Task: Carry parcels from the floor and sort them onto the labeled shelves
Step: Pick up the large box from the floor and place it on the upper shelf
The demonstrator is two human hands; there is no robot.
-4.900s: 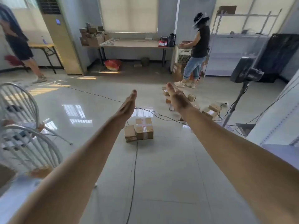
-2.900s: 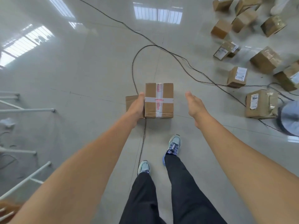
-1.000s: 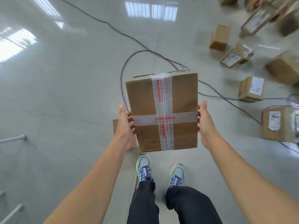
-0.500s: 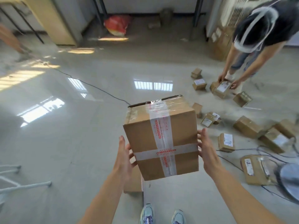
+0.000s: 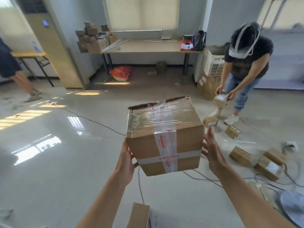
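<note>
I hold a brown cardboard parcel [image 5: 164, 137] crossed with white and red printed tape, raised in front of me above the floor. My left hand [image 5: 126, 160] presses its left side and my right hand [image 5: 212, 152] presses its right side. A smaller parcel [image 5: 139, 215] lies on the floor below, by my feet. Several more parcels [image 5: 241, 156] are scattered on the floor to the right. No labeled shelf is plainly in view.
A person [image 5: 243, 63] bends over at the right, holding a small parcel [image 5: 221, 100]. Black cables [image 5: 92, 120] cross the glossy floor. A fan base [image 5: 292, 206] sits at lower right. A desk [image 5: 148, 46] stands at the back wall; another person's legs [image 5: 24, 83] at left.
I picked the taped parcel up off the floor with both hands and raised it. My view lifted from the floor to the room, and the person at the right now holds a small parcel.
</note>
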